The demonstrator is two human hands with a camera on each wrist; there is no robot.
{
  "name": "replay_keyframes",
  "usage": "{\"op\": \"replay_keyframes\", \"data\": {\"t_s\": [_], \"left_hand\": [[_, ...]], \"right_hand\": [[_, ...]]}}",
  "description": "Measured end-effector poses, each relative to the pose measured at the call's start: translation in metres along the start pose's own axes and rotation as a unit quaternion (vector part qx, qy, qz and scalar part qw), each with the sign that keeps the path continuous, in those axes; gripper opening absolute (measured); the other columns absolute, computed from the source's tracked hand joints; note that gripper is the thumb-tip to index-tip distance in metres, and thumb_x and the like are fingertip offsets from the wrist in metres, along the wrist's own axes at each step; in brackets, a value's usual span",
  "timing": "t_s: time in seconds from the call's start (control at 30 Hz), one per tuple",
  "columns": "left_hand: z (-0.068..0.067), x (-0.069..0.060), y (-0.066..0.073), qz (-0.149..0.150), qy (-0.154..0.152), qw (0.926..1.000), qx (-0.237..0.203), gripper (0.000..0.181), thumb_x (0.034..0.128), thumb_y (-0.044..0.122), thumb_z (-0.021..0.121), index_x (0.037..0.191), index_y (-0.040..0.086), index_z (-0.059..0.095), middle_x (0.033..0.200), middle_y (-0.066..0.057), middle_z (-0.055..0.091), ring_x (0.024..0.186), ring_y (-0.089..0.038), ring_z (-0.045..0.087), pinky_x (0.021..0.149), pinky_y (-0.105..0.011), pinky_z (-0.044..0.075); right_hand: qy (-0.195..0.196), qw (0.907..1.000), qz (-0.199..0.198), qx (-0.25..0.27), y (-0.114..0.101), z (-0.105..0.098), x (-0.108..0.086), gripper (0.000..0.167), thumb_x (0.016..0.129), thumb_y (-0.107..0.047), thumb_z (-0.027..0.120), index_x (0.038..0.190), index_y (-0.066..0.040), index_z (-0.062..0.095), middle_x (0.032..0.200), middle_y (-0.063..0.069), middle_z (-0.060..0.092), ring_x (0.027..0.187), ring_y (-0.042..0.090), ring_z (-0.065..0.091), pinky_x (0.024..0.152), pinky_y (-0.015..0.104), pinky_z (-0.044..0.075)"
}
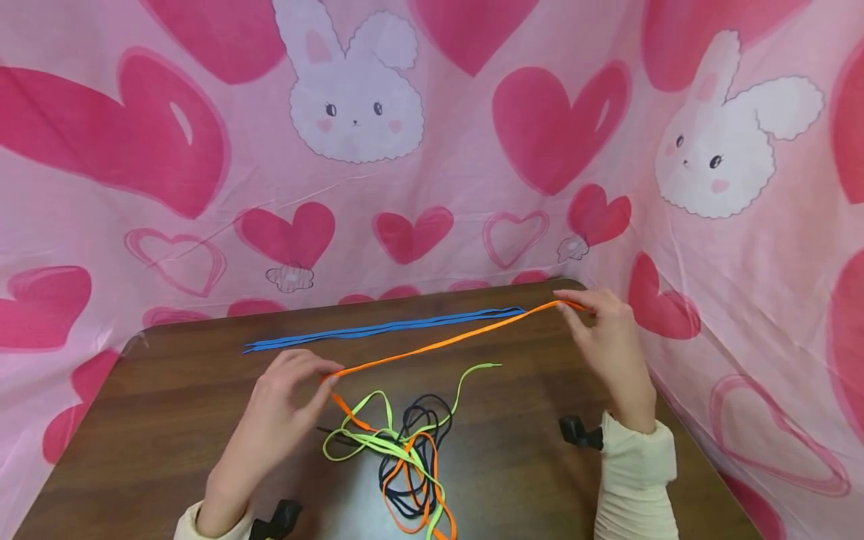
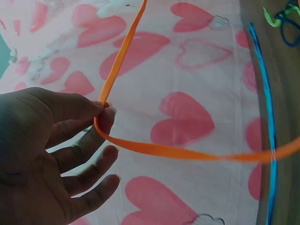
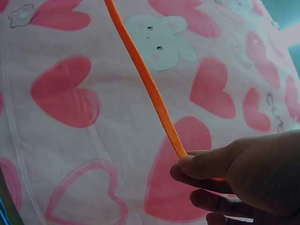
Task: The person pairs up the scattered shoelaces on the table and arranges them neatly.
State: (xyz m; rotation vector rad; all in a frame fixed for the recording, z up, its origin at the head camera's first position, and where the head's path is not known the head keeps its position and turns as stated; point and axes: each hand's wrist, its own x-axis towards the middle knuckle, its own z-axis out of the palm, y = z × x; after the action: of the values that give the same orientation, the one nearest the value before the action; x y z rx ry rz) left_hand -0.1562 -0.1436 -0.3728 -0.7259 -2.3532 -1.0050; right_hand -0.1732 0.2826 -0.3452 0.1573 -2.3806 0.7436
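An orange shoelace (image 1: 439,343) stretches between the two hands above the table. My left hand (image 1: 273,412) pinches it between thumb and index finger; from there the lace drops towards a tangle on the table. Higher and to the right, my right hand (image 1: 610,345) pinches the lace near one end, as the right wrist view (image 3: 185,161) also shows. In the tangle, yellow-green shoelace (image 1: 385,444), dark shoelace (image 1: 442,420) and loops of the orange one lie over one another. A blue shoelace (image 1: 378,328) lies folded lengthwise behind the orange one.
The brown wooden table (image 1: 169,420) has its back edge against a pink cloth (image 1: 452,165) printed with hearts and rabbits. The same cloth runs along the right side. A black strap piece (image 1: 577,432) sits at the right wrist, another (image 1: 283,517) at the left.
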Motion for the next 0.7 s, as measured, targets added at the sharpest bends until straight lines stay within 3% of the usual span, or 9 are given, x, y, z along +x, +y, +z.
{"op": "replay_keyframes", "data": {"t_s": [0.2,0.37,0.7], "left_hand": [[-0.009,-0.013,-0.011,-0.023,-0.011,0.9994,0.024,0.026,0.0784,-0.004,0.082,0.095,0.016,0.077,0.085,0.013,0.068,0.097,-0.010,0.056,0.083,-0.018,0.042],[-0.018,-0.025,-0.018,-0.027,-0.008,0.9992,0.027,0.032,0.0759,-0.007,0.083,0.096,0.017,0.077,0.087,0.013,0.068,0.096,-0.007,0.055,0.083,-0.016,0.040],[-0.037,-0.040,-0.041,-0.022,0.008,0.9980,0.059,0.034,0.0702,-0.010,0.085,0.093,0.014,0.078,0.085,0.007,0.071,0.095,-0.002,0.053,0.083,-0.012,0.040]], "right_hand": [[0.010,0.9990,0.044,-0.006,0.010,0.001,0.001,0.016,0.084,-0.009,0.084,0.097,-0.002,0.079,0.084,0.015,0.073,0.072,0.024,0.062,0.065,0.004,0.039],[0.024,0.9973,0.069,0.000,0.019,0.001,0.000,0.014,0.086,-0.011,0.082,0.096,-0.001,0.078,0.080,0.015,0.073,0.065,0.016,0.055,0.058,0.007,0.041],[-0.027,0.9971,0.069,-0.015,0.031,-0.002,-0.006,0.018,0.093,-0.004,0.073,0.109,0.004,0.076,0.084,0.022,0.073,0.059,0.021,0.053,0.050,0.017,0.043]]}}
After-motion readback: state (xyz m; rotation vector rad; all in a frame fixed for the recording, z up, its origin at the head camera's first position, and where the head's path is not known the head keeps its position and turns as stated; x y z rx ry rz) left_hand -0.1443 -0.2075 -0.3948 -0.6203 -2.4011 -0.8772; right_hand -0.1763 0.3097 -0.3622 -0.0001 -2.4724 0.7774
